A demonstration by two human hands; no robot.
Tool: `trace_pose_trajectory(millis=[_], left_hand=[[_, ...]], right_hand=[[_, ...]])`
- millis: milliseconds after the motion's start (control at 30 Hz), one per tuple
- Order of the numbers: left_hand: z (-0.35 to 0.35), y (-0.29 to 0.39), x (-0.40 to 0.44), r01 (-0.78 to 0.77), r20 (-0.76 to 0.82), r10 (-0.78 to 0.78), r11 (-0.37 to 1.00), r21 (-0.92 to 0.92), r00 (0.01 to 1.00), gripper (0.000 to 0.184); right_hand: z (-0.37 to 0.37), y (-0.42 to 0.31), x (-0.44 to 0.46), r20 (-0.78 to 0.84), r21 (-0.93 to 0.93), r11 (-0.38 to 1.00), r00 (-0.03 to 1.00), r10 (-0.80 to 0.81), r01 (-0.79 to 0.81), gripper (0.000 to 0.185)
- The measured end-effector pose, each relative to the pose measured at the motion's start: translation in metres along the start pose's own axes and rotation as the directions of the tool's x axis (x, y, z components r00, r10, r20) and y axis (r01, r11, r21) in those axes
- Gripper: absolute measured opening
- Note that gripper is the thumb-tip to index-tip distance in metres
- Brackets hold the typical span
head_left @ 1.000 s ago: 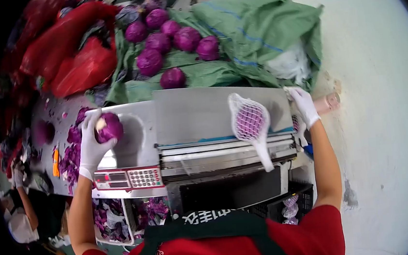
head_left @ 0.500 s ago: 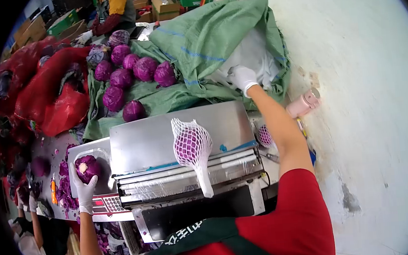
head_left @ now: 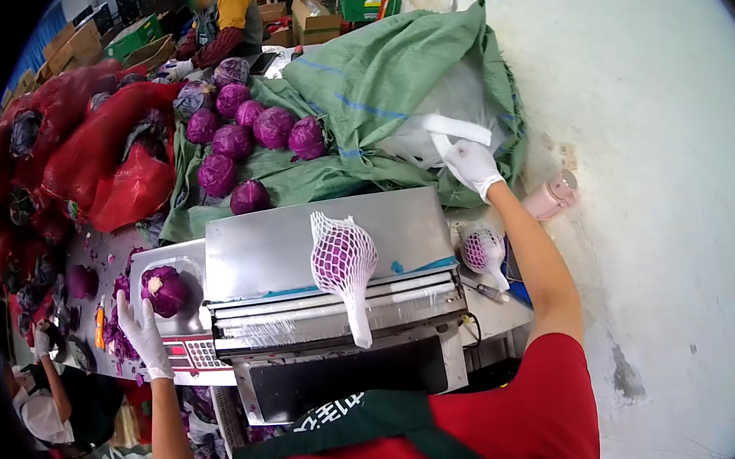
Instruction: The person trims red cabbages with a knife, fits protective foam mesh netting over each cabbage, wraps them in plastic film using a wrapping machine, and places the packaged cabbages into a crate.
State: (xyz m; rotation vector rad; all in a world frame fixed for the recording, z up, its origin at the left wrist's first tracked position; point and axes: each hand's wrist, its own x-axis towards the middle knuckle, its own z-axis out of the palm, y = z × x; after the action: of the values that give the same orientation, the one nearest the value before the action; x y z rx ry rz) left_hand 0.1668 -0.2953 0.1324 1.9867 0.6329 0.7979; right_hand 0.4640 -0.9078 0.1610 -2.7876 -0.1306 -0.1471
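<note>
"What's moving since the last frame?"

"Right hand [head_left: 472, 164]: it's now drawing a white strip [head_left: 462, 127] up at the mouth of the sack [head_left: 355, 82]. Left hand [head_left: 142, 335] is easing back from the cabbage [head_left: 164, 291]."

"How are they gripping?"

"Right fingers are pinching the strip. Left fingers are spreading, holding nothing; whether the thumb is touching the cabbage, I cannot tell."

"Where's that cabbage sitting?"

"It's resting on the scale [head_left: 195, 266], nearer the pan's left edge. 1 netted cabbage [head_left: 342, 253] is lying on the wrapper [head_left: 247, 249], its tail pointing at the front edge; a 2nd netted cabbage [head_left: 477, 250] is sitting towards the counter's [head_left: 490, 317] right edge."

"Which step is going on?"

"Fetching the strip, I'm judging. Next is calling for a firm pinch and a clean pull clear of the sack."
</note>
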Motion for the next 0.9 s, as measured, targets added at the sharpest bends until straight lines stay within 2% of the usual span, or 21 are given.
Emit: trace_pose_trajectory(millis=[33, 67, 100, 133, 200, 233, 267, 333, 400, 433, 467, 500, 533, 567, 600, 667, 733, 767, 800, 867, 900], left_hand=[[0.004, 0.013, -0.007, -0.123, -0.007, 0.123, 0.991, -0.048, 0.992, 0.056], [0.013, 0.034, -0.017, -0.123, -0.035, 0.118, 0.965, -0.232, 0.992, 0.045], [0.017, 0.06, -0.028, -0.134, 0.025, 0.144, 0.964, -0.23, 0.989, 0.037], [0.021, 0.086, -0.04, -0.142, 0.081, 0.164, 0.964, -0.224, 0.983, 0.03], [0.034, 0.132, -0.063, 0.039, 0.252, 0.047, 0.945, -0.324, 0.966, 0.019], [0.044, 0.141, -0.07, -0.06, 0.297, 0.171, 0.935, -0.348, 0.939, 0.019], [0.053, 0.145, -0.076, -0.169, 0.335, 0.307, 0.909, -0.382, 0.891, 0.018], [0.062, 0.157, -0.097, 0.007, 0.411, 0.285, 0.815, -0.579, 0.866, 0.017], [0.058, 0.17, -0.113, 0.077, 0.416, 0.253, 0.772, -0.631, 0.873, 0.017], [0.052, 0.169, -0.118, 0.104, 0.426, 0.228, 0.772, -0.627, 0.876, 0.017], [0.05, 0.169, -0.119, 0.121, 0.428, 0.214, 0.767, -0.63, 0.878, 0.017], [0.051, 0.172, -0.119, 0.108, 0.412, 0.222, 0.759, -0.642, 0.884, 0.017], [0.05, 0.173, -0.122, 0.172, 0.459, 0.151, 0.789, -0.589, 0.876, 0.017], [0.045, 0.175, -0.126, 0.242, 0.497, 0.066, 0.814, -0.528, 0.865, 0.018], [0.043, 0.193, -0.134, 0.329, 0.526, 0.006, 0.775, -0.54, 0.851, 0.022], [0.048, 0.21, -0.145, 0.389, 0.624, 0.094, 0.708, -0.59, 0.776, 0.05], [0.056, 0.216, -0.157, 0.444, 0.623, 0.1, 0.616, -0.651, 0.776, 0.069], [0.055, 0.223, -0.16, 0.465, 0.605, 0.122, 0.527, -0.711, 0.787, 0.071], [0.06, 0.219, -0.162, 0.363, 0.477, 0.161, 0.458, -0.812, 0.864, 0.067], [0.05, 0.208, -0.164, 0.315, 0.455, 0.135, 0.549, -0.774, 0.88, 0.057], [0.05, 0.195, -0.165, 0.269, 0.421, 0.148, 0.573, -0.774, 0.895, 0.054]], right_hand=[[-0.015, 0.002, -0.01, -0.045, 0.062, 0.998, 0.999, 0.004, -0.001, 0.031], [-0.03, -0.001, -0.018, -0.09, 0.124, 0.992, 0.996, 0.006, 0.005, 0.034], [-0.045, -0.012, -0.028, -0.055, 0.119, 0.991, 0.996, 0.065, -0.058, 0.038], [-0.052, -0.013, -0.03, -0.059, 0.115, 0.992, 0.997, 0.053, -0.046, 0.038], [-0.059, -0.012, -0.036, 0.065, -0.211, 0.973, 0.992, 0.111, -0.095, 0.039], [-0.057, -0.012, -0.045, 0.042, -0.378, 0.918, 0.989, 0.144, -0.118, 0.039], [-0.048, 0.015, -0.029, 0.065, -0.485, 0.851, 0.962, 0.266, -0.203, 0.031], [-0.086, 0.007, -0.036, 0.036, -0.629, 0.76, 0.97, 0.241, -0.166, 0.024], [-0.11, 0.014, -0.032, -0.194, -0.483, 0.83, 0.959, 0.209, -0.279, 0.021], [-0.131, -0.003, -0.047, -0.266, -0.406, 0.871, 0.948, 0.176, -0.275, 0.017], [-0.14, -0.021, -0.054, -0.365, -0.233, 0.951, 0.925, 0.108, -0.203, 0.015], [-0.141, -0.031, -0.06, -0.347, 0.033, 0.999, 0.938, -0.002, 0.014, 0.017], [-0.133, -0.045, -0.071, -0.342, 0.298, 0.925, 0.931, -0.128, 0.237, 0.02], [-0.126, -0.076, -0.09, -0.272, 0.431, 0.851, 0.943, -0.194, 0.3, 0.022], [-0.12, -0.118, -0.119, -0.197, 0.564, 0.754, 0.941, -0.274, 0.337, 0.025], [-0.102, -0.187, -0.179, -0.08, 0.697, 0.61, 0.886, -0.457, 0.377, 0.025], [-0.088, -0.23, -0.227, 0.135, 0.698, 0.66, 0.854, -0.503, 0.279, 0.022], [-0.084, -0.246, -0.246, 0.07, 0.544, 0.695, 0.8, -0.595, 0.469, 0.021], [-0.081, -0.257, -0.259, 0.006, 0.363, 0.67, 0.718, -0.696, 0.647, 0.019], [-0.058, -0.256, -0.262, -0.03, 0.494, 0.648, 0.756, -0.654, 0.579, 0.016], [-0.044, -0.251, -0.253, -0.061, 0.592, 0.584, 0.754, -0.654, 0.555, 0.015]])
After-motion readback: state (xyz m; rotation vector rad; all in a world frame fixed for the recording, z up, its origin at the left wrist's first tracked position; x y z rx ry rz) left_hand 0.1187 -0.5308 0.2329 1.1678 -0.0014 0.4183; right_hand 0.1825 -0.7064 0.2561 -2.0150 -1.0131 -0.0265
